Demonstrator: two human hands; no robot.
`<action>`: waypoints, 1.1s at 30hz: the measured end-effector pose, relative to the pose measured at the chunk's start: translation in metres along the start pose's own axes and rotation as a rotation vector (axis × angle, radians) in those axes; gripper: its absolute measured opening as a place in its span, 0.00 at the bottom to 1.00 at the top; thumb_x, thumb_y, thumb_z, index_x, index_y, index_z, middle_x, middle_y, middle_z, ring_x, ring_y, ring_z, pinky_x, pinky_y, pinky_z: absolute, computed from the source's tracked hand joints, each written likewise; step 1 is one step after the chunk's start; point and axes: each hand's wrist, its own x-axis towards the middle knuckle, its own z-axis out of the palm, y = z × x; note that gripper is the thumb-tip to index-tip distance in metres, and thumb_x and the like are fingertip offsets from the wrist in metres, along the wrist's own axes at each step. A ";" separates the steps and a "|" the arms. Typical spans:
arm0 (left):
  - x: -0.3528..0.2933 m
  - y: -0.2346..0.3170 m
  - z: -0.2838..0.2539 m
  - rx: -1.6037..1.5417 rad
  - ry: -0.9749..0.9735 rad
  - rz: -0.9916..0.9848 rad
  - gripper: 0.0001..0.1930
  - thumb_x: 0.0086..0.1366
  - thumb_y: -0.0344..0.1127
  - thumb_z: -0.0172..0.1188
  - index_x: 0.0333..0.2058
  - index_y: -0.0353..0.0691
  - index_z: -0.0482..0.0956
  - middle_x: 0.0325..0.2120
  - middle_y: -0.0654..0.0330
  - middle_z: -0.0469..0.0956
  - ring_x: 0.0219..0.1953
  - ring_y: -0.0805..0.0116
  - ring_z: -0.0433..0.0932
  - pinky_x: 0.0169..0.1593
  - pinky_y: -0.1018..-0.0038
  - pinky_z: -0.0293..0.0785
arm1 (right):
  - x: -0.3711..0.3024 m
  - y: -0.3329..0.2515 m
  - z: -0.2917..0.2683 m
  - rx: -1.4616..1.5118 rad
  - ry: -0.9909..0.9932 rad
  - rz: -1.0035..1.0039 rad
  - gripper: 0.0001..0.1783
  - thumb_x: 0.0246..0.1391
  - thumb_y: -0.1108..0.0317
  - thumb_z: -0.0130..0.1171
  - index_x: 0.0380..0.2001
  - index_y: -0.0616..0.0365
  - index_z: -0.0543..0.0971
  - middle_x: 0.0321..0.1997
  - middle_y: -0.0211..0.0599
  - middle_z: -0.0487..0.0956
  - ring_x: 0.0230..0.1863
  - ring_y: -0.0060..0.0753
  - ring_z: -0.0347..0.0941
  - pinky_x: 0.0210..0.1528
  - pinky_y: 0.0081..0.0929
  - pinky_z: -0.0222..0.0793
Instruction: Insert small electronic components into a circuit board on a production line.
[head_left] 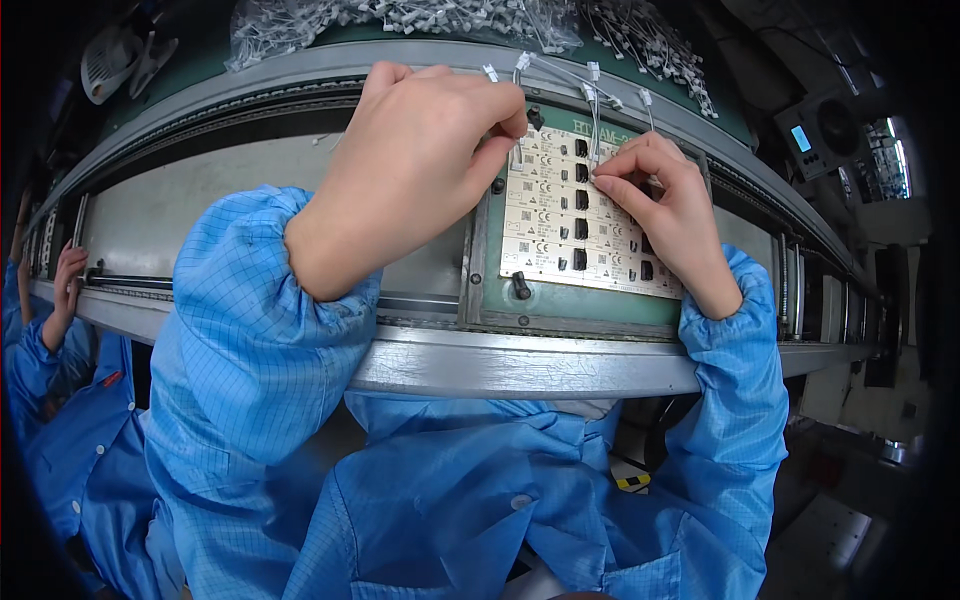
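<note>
A cream circuit board panel (540, 220) with rows of black components lies in a green fixture (560, 305). My left hand (405, 150) is over the panel's upper left corner, thumb and forefinger pinched on a short wire lead (518, 156). At the panel's upper middle, my right hand (680, 215) pinches the lower end of a white-plugged wire lead (596, 125) beside a black component. Its plug stands up past the panel's far edge. Another lead (648, 105) rises behind my right fingers. My right hand covers part of the panel's right side.
The fixture sits between metal conveyor rails (520, 370). Beyond the far rail lie a clear bag of white-plugged leads (400, 20) and a loose pile of leads (655, 50). A co-worker's hand (68, 280) rests by the near rail at far left. A device with a lit screen (800, 138) stands right.
</note>
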 end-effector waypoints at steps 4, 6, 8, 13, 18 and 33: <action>-0.002 0.000 -0.001 0.035 -0.007 0.004 0.02 0.61 0.30 0.63 0.34 0.44 0.81 0.30 0.66 0.82 0.38 0.64 0.79 0.47 0.67 0.64 | -0.002 -0.011 -0.004 -0.248 0.009 -0.159 0.04 0.53 0.74 0.66 0.33 0.61 0.83 0.37 0.33 0.77 0.41 0.30 0.73 0.49 0.27 0.63; -0.002 0.002 -0.001 0.044 -0.004 -0.011 0.02 0.61 0.30 0.63 0.34 0.44 0.80 0.30 0.67 0.82 0.38 0.64 0.79 0.48 0.67 0.63 | -0.005 -0.013 -0.006 -0.350 0.013 -0.215 0.04 0.53 0.73 0.66 0.32 0.61 0.83 0.37 0.33 0.77 0.43 0.33 0.73 0.54 0.30 0.60; -0.002 0.003 -0.001 0.050 -0.005 -0.010 0.03 0.61 0.30 0.63 0.34 0.44 0.80 0.30 0.67 0.82 0.38 0.64 0.78 0.48 0.67 0.63 | -0.006 -0.013 -0.010 -0.334 -0.039 -0.199 0.05 0.53 0.73 0.63 0.35 0.59 0.83 0.40 0.32 0.77 0.47 0.36 0.71 0.59 0.34 0.53; -0.018 0.003 0.000 0.015 -0.102 -0.064 0.03 0.60 0.30 0.64 0.33 0.44 0.80 0.30 0.67 0.81 0.39 0.64 0.77 0.48 0.66 0.62 | -0.016 -0.016 -0.023 -0.424 -0.135 -0.312 0.16 0.52 0.76 0.58 0.45 0.57 0.84 0.46 0.36 0.76 0.51 0.39 0.69 0.59 0.35 0.56; -0.021 0.009 0.002 0.040 -0.033 -0.036 0.05 0.57 0.29 0.65 0.33 0.44 0.80 0.32 0.67 0.79 0.41 0.62 0.75 0.49 0.65 0.60 | -0.009 -0.024 -0.033 -0.420 -0.233 -0.276 0.18 0.55 0.75 0.56 0.48 0.55 0.84 0.49 0.38 0.76 0.55 0.43 0.68 0.61 0.39 0.58; -0.012 0.027 0.015 0.045 -0.124 -0.108 0.03 0.54 0.32 0.67 0.28 0.47 0.82 0.31 0.70 0.77 0.43 0.61 0.71 0.50 0.61 0.59 | 0.101 -0.007 0.007 -0.649 0.405 -0.570 0.08 0.53 0.76 0.55 0.36 0.62 0.80 0.34 0.46 0.82 0.38 0.55 0.79 0.39 0.43 0.74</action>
